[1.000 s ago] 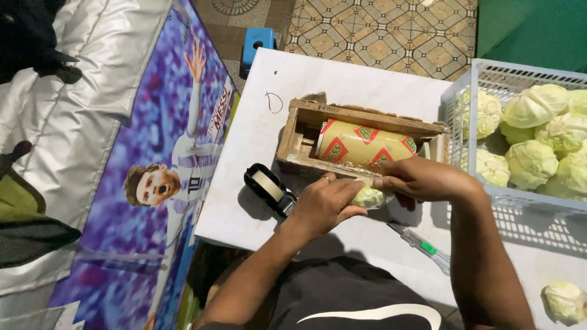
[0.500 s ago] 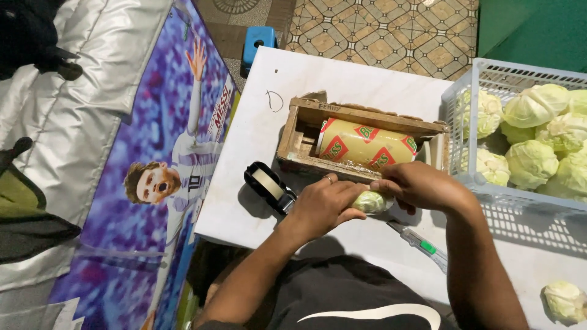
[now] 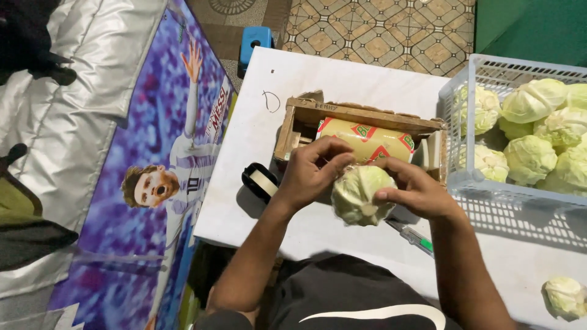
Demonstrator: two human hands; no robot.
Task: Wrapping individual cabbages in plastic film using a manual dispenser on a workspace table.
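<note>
- Small pale-green cabbage (image 3: pixel 361 194) at centre of frame, lifted just above the white table (image 3: pixel 367 79), in front of the wooden box (image 3: pixel 361 116).
- Left hand (image 3: pixel 313 174) curled against the cabbage's left side, fingers bent over the top, seemingly pinching a film edge; cannot tell for certain.
- Right hand (image 3: pixel 416 190) grasping the right side, thumb across the front.
- Probably light, firm at the core, outer leaves crisp and prone to tearing; glossy surface suggests wrap, so likely slippery.
- Best cupped around the widest part from both sides, not by loose leaves.
- Wrap roll (image 3: pixel 367 139) inside the box; white crate (image 3: pixel 465 177) of cabbages at upper right; tape dispenser (image 3: pixel 260 181) left of centre; cutter (image 3: pixel 413 233) below the right hand.
</note>
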